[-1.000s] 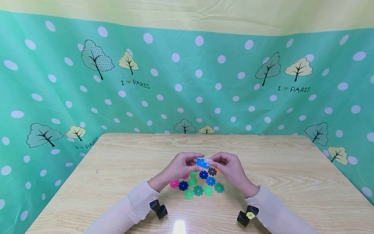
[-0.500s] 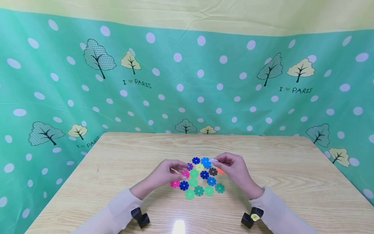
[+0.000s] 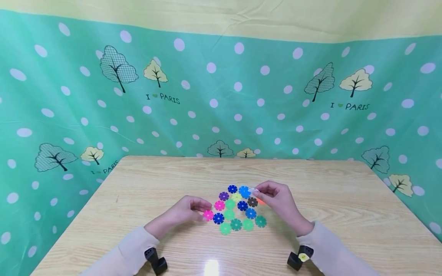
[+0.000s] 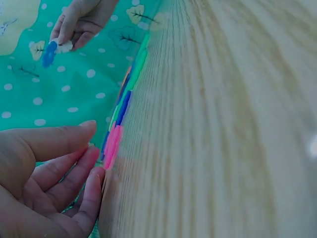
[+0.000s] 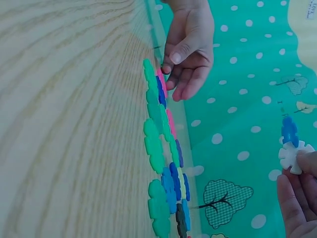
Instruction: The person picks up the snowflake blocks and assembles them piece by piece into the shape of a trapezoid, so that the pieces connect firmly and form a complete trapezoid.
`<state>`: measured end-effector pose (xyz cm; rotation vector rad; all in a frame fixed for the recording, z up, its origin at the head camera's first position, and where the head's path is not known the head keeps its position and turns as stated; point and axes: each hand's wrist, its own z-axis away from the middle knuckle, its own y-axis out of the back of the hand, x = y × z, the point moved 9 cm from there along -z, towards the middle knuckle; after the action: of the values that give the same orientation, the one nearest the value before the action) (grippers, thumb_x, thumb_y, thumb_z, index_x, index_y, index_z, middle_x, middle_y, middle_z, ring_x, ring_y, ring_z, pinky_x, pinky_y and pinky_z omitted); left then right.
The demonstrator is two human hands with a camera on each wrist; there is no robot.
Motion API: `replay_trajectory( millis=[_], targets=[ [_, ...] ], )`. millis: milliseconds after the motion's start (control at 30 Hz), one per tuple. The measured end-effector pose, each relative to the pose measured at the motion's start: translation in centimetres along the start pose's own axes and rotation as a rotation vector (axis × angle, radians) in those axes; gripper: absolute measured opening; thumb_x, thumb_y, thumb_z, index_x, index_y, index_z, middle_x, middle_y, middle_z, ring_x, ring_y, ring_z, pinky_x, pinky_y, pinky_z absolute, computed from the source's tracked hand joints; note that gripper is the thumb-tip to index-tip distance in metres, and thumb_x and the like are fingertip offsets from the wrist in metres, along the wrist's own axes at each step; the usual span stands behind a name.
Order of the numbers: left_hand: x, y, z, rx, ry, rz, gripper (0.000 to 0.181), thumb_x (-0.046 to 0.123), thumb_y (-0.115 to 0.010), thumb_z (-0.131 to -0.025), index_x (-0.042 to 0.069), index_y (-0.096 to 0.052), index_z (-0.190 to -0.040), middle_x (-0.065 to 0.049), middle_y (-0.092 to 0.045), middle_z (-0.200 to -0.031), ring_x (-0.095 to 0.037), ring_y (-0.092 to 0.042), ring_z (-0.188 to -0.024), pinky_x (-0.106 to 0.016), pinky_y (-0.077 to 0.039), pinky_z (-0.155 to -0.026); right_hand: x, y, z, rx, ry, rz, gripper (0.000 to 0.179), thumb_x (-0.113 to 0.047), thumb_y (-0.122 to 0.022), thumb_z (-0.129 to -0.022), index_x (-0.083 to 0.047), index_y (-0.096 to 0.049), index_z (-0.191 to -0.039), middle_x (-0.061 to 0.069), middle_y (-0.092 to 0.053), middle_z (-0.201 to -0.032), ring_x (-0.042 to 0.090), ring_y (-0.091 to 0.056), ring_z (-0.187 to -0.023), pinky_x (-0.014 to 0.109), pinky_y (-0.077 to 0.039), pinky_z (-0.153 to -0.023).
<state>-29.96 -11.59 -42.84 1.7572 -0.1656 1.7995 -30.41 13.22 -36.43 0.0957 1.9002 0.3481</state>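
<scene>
My right hand (image 3: 279,197) pinches a white notched snowflake disc (image 5: 290,157) between thumb and fingers. Slotted into it at an angle is a blue snowflake disc (image 5: 289,131); both are held above the table. At the left edge of the loose discs, my left hand (image 3: 184,212) is beside a pink snowflake disc (image 3: 208,215). Its fingers are loosely bent, and in the left wrist view a gap separates thumb (image 4: 74,138) and fingers. Whether the fingertips touch the pink disc cannot be told for certain.
Several flat snowflake discs lie spread on the wooden table (image 3: 155,184), among them a second pink one (image 3: 219,205), a purple one (image 3: 223,196), a dark brown one (image 3: 253,202) and a green one (image 3: 261,221). A dotted green curtain (image 3: 193,126) hangs behind the table.
My left hand has let go of the joined blue and white discs and moved left and nearer, to the leftmost pink disc. My right hand keeps hold of the pair almost in place.
</scene>
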Motion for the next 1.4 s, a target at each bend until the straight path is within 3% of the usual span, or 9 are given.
replay_trajectory(
  millis=[233, 600, 933, 1133, 1267, 1400],
  targets=[
    [-0.7, 0.1, -0.4, 0.009, 0.019, -0.085, 0.038, -0.007, -0.071, -0.072, -0.001, -0.067, -0.110, -0.012, -0.068, -0.107, -0.019, -0.062, -0.093, -0.022, -0.053, -0.076, 0.1, -0.1, 0.1, -0.007, 0.001, -0.005, 0.017, -0.012, -0.073, -0.082, 0.001, -0.069, -0.091, 0.017, -0.070, -0.085, 0.020, -0.067, -0.072, 0.031, -0.057, -0.065],
    [-0.3, 0.3, -0.5, 0.020, -0.026, -0.162, 0.035, -0.008, -0.071, -0.072, 0.001, -0.068, -0.106, -0.008, -0.068, -0.101, -0.018, -0.061, -0.088, -0.021, -0.052, -0.075, 0.2, 0.0, 0.2, 0.013, -0.010, -0.004, 0.016, -0.012, -0.073, -0.081, 0.000, -0.069, -0.092, 0.014, -0.070, -0.086, 0.025, -0.067, -0.076, 0.033, -0.057, -0.068],
    [-0.2, 0.0, -0.7, -0.034, -0.051, -0.224, 0.033, -0.003, -0.077, -0.068, 0.006, -0.070, -0.099, -0.002, -0.065, -0.090, -0.017, -0.055, -0.081, -0.021, -0.048, -0.065, 0.5, 0.4, 0.3, 0.026, -0.005, -0.006, 0.016, -0.014, -0.073, -0.082, -0.002, -0.069, -0.092, 0.014, -0.070, -0.087, 0.024, -0.067, -0.076, 0.032, -0.057, -0.066],
    [-0.3, 0.4, -0.9, -0.026, -0.050, -0.183, 0.027, -0.005, -0.076, -0.070, 0.003, -0.069, -0.094, -0.004, -0.064, -0.084, -0.018, -0.057, -0.077, -0.021, -0.051, -0.066, 0.8, 0.5, 0.2, 0.041, -0.025, -0.008, 0.017, -0.015, -0.074, -0.081, -0.002, -0.069, -0.092, 0.013, -0.070, -0.087, 0.026, -0.067, -0.077, 0.033, -0.057, -0.068],
    [-0.5, 0.7, -1.0, -0.026, -0.037, -0.149, 0.023, -0.005, -0.075, -0.072, 0.002, -0.067, -0.093, -0.005, -0.065, -0.084, -0.018, -0.060, -0.078, -0.022, -0.053, -0.069, 0.2, 0.6, 0.1, 0.047, -0.027, -0.014, 0.016, -0.010, -0.072, -0.082, 0.001, -0.069, -0.093, 0.015, -0.070, -0.087, 0.019, -0.066, -0.075, 0.029, -0.057, -0.067],
    [-0.4, 1.0, -1.1, -0.020, -0.030, -0.161, 0.020, -0.002, -0.075, -0.073, 0.003, -0.066, -0.090, -0.004, -0.065, -0.082, -0.017, -0.061, -0.077, -0.023, -0.054, -0.071, 0.7, 0.7, -0.1, 0.049, -0.021, -0.012, 0.016, -0.011, -0.073, -0.082, 0.000, -0.069, -0.092, 0.016, -0.070, -0.087, 0.025, -0.067, -0.076, 0.032, -0.057, -0.066]
  ],
)
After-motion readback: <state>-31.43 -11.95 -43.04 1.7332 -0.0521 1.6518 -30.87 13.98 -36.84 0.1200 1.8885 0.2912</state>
